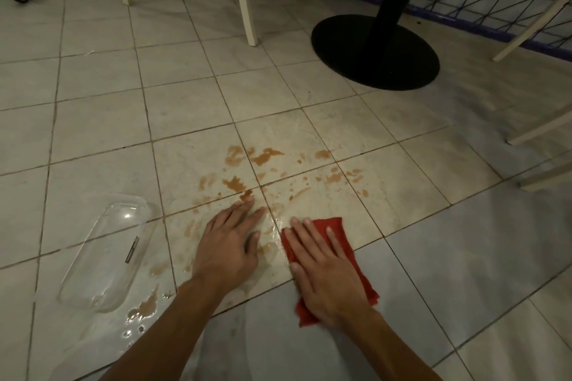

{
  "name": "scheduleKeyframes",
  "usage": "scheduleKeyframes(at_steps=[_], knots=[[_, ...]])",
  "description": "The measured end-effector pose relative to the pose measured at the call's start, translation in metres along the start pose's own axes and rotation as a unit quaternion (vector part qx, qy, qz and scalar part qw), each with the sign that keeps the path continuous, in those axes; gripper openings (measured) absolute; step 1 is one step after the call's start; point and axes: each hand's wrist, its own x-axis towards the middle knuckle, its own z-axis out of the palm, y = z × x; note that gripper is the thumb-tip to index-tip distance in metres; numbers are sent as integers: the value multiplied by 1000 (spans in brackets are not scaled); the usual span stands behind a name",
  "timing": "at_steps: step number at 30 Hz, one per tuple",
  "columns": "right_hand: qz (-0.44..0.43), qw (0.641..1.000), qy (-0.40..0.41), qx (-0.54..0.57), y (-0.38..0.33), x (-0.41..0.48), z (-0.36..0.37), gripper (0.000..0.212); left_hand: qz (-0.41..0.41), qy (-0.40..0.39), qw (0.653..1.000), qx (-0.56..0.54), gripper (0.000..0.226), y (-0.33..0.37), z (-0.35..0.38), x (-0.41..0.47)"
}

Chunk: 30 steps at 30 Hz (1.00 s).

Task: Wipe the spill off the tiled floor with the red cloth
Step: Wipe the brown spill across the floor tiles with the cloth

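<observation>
spill (263,159) was brown liquid, scattered in blotches over several tiles of the tiled floor (102,120), its bulk at 12 o'clock from the hands. more smears ran toward 9 o'clock, and a wet pool (145,308) lay at 7 o'clock beside a clear plastic container (105,254) lying on the floor.

red cloth (328,257) lay flat on the floor at the 5 o'clock edge of the spill, under the right hand (322,269). that hand's grip was open: palm down, fingers spread, pressing the cloth, not clenched round it. left hand (229,244) was also open, flat on the wet tile just beside the cloth, holding nothing, its fingertips (247,202) touching a blotch.

judgement on the step: wiping looked barely started, most blotches untouched. best done by keeping the whole palm on the cloth and pushing toward 12 o'clock in overlapping passes, working inward from the edges so liquid is gathered, not spread. refold to a dry face once soaked. grout lines probably need a firmer second pass. left hand would do better on a dry tile, since it sat in liquid. the pool by the container is still to be done.

writing: none readable. a small dark strip on the container showed no legible text.
</observation>
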Motion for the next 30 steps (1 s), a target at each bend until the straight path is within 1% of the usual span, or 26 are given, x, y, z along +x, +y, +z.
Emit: scheduleKeyframes(at_steps=[2, 4, 5, 6, 7, 10, 11, 12, 13, 16, 17, 18, 19, 20, 22, 23, 24, 25, 26, 28, 30], knots=[[70, 997, -14, 0, 11, 13, -5, 63, -2, 3, 1000, -8, 56, 1, 0, -1], [149, 988, -27, 12, 4, 37, -11, 66, -6, 6, 1000, -10, 56, 2, 0, -2], [162, 986, -26, 20, -7, 44, -12, 67, -9, 5, 1000, -11, 55, 2, 0, -3], [152, 988, -21, 27, -17, 47, -11, 67, -9, 3, 1000, -11, 53, 2, 0, -3], [121, 992, -17, 32, -26, 43, -8, 66, -8, -1, 1000, -8, 52, 2, 0, -3], [-10, 1000, -11, 26, -33, 8, 1, 63, 1, -8, 1000, -20, 51, -2, -3, -2], [-28, 999, -15, 24, -26, -1, 1, 63, 2, -9, 1000, -25, 51, -2, -4, -1], [-23, 999, -17, 18, -19, -4, 2, 63, 1, -10, 1000, -26, 52, -2, -5, -1], [3, 1000, -15, 10, -12, -1, 1, 63, -2, -10, 1000, -24, 52, -1, -5, -2], [139, 990, -21, 8, -10, 29, -6, 65, -11, -8, 999, -30, 52, 1, -6, -4], [167, 986, -19, 13, -18, 39, -7, 66, -12, -7, 999, -29, 52, 1, -6, -4], [176, 984, -16, 18, -27, 44, -7, 66, -13, -7, 999, -30, 52, 1, -6, -4], [164, 986, -9, 22, -37, 43, -4, 66, -14, -7, 999, -32, 52, 1, -7, -4], [134, 991, 3, 26, -45, 37, -1, 66, -14, -6, 999, -35, 52, 1, -7, -4], [50, 998, 17, 20, -52, 14, 7, 64, -15, -4, 999, -39, 51, 1, -7, -4], [27, 999, 19, 18, -49, 5, 9, 64, -13, -4, 999, -40, 51, -1, -7, -3], [35, 999, 16, 17, -41, 1, 9, 64, -9, -3, 999, -41, 51, -2, -7, -2], [70, 997, 14, 14, -32, 1, 8, 64, -8, -2, 999, -44, 51, -2, -7, -2], [123, 992, 13, 12, -23, 5, 6, 65, -9, 1, 999, -46, 51, -1, -6, -3], [232, 973, 4, 25, -14, 28, -1, 67, -11, 1, 999, -48, 51, 0, -5, -4], [285, 957, 13, 52, -21, 50, -6, 68, -16, -1, 999, -46, 52, 0, -4, -4]])
